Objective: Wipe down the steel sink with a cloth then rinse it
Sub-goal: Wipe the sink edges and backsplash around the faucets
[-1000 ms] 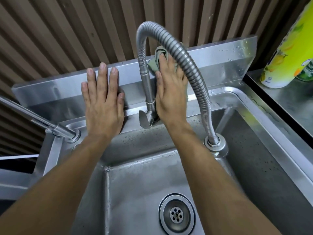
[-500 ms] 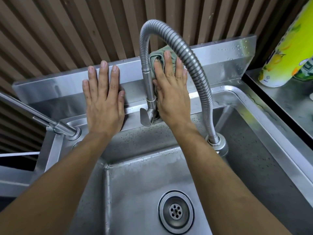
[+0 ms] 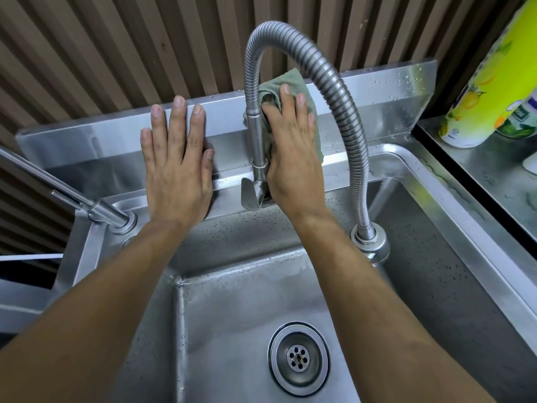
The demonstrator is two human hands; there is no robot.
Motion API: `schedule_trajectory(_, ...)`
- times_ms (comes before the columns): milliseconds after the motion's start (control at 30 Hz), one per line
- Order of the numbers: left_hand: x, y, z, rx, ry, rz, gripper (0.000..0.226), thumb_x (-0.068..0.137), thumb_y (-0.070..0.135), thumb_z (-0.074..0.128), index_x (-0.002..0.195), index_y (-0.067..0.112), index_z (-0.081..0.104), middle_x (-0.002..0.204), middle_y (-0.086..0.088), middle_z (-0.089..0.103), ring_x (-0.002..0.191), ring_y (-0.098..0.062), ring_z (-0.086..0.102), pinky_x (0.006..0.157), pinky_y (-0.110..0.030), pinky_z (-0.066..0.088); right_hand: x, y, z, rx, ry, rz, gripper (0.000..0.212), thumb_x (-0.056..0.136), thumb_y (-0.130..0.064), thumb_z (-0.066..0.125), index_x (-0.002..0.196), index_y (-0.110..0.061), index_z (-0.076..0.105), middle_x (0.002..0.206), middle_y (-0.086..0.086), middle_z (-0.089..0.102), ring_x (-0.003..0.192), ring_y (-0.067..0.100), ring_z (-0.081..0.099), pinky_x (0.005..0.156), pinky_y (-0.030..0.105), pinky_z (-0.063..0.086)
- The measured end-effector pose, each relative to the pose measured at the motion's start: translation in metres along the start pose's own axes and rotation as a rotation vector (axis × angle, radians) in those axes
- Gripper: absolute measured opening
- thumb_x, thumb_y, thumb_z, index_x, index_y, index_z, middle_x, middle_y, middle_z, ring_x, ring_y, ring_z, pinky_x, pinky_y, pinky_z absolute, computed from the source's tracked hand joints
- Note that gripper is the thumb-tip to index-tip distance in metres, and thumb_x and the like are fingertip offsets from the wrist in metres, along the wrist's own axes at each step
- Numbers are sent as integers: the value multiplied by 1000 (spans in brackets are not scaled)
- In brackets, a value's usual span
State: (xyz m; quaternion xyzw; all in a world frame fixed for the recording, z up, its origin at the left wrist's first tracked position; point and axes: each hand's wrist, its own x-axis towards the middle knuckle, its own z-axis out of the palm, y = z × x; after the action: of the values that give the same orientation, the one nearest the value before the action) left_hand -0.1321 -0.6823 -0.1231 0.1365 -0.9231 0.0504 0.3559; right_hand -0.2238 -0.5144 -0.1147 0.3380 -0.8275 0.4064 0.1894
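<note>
The steel sink (image 3: 238,309) fills the lower view, its drain (image 3: 298,358) at the bottom centre. Its steel backsplash (image 3: 386,100) rises at the far side, wet with droplets on the right. My right hand (image 3: 293,158) presses a grey-green cloth (image 3: 293,82) flat against the backsplash, behind the flexible ribbed faucet hose (image 3: 343,106) and its nozzle (image 3: 257,158). Most of the cloth is hidden under the palm. My left hand (image 3: 177,161) lies flat and open on the backsplash, to the left of the nozzle, holding nothing.
A second straight steel tap (image 3: 96,209) angles in from the left. The hose base (image 3: 369,242) sits on the sink's right shoulder. A yellow-green bottle (image 3: 482,91) and a smaller green container (image 3: 523,117) stand on the steel counter at right.
My right hand has slid the cloth upward along the backsplash, so more cloth shows above the fingers. My left hand has stayed flat in the same place.
</note>
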Motion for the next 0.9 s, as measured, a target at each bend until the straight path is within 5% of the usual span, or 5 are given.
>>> schedule_trajectory(200,-1,1,0,5,-9,1,61,113,27,34,166,19,5,174,-12,3,159,-40,-1,125,-41,-15,-7,5,2,-139,5,-48,72,102,1,38,165,-20,12,173,13,4,159,33,-7,129,49,-2)
schedule_trajectory(567,-1,-1,1,24,1,8,62,113,27,34,166,20,3,174,-11,3,159,-39,-1,125,-39,-17,-22,-12,-12,28,66,49,60,111,-31,31,163,-5,16,172,12,8,160,29,0,131,45,4)
schedule_trajectory(733,-1,0,-3,27,-32,16,61,113,29,31,166,19,4,174,-12,2,159,-40,-1,125,-42,-14,-62,-33,-42,63,-35,15,59,112,-30,32,164,-10,14,172,0,3,152,1,-17,123,14,-7)
schedule_trajectory(800,-1,0,-4,33,-52,16,60,113,30,29,166,19,4,174,-13,2,159,-41,-1,126,-46,-10,-84,-38,-60,82,-104,-36,55,111,-24,37,163,-11,24,172,5,14,156,5,-7,130,29,7)
schedule_trajectory(900,-2,0,-5,38,-70,18,61,113,31,29,166,18,2,174,-14,0,159,-41,-2,127,-51,-6,-116,-30,-104,117,-130,-272,40,104,-10,47,141,1,58,152,12,54,148,26,42,120,48,37)
